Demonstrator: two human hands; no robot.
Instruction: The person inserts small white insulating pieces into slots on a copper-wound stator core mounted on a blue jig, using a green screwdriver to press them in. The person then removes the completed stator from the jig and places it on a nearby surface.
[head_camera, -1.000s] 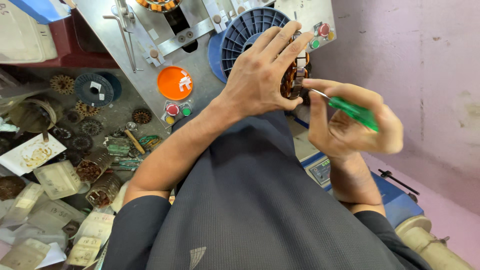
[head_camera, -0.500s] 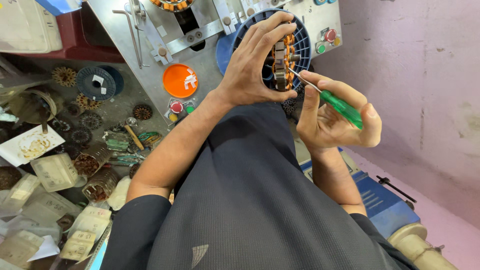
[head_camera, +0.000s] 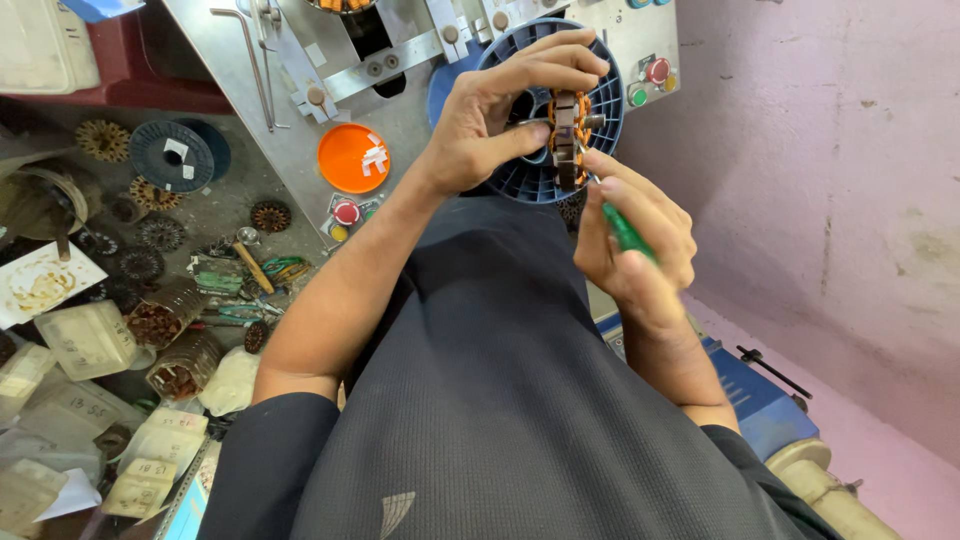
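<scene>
Compared with half a second ago, the wound motor stator (head_camera: 568, 135) has turned in the grip: then its ring of copper coils faced the camera more broadly, now it shows nearly edge-on, a narrow dark stack with orange windings on either side. The right hand (head_camera: 635, 240) has climbed closer beneath it, and the green-handled screwdriver (head_camera: 625, 230), earlier seen along much of its length, is now mostly buried in the fist, only a short green strip showing; its tip is hidden where it meets the stator's lower edge, so whether it touches the coils or the core cannot be made out. The stator sits in front of the blue plastic spool (head_camera: 545, 175), which it and the fingers partly cover. The left hand (head_camera: 495, 125) comes up from below the spool with the forearm stretched across the dark grey shirt (head_camera: 500, 380); its fingers arch over the top of the stator and the thumb presses the near side, a closed pinch around the part. The right hand is curled shut around the screwdriver handle, index finger extended toward the stator, wrist bent upward. Left of the spool, an orange disc (head_camera: 352, 158) lies on the grey metal machine panel (head_camera: 290, 100), whose upper part is cut off by the frame edge.
</scene>
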